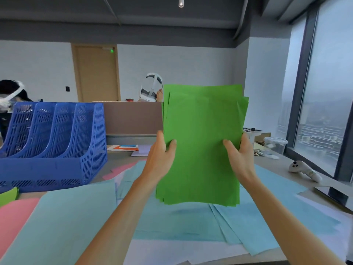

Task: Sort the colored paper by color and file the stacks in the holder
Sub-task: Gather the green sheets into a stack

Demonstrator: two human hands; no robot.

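Blue sheets (172, 222) cover our bench (122, 159). Left hand (160, 155) and right hand (240, 155) pinch the green stack (202, 131) upright, fingers (172, 145) round its sides; we should square ragged edges before filing.

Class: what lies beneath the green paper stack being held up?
Overlapping light blue sheets, with white sheets at the near edge. The left hand and right hand hold the green stack above them. Anything beneath the blue sheets is covered.

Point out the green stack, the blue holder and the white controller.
green stack (202, 142), head view, middle of front sheet
blue holder (44, 169), head view, front wall
white controller (302, 169), head view, its body
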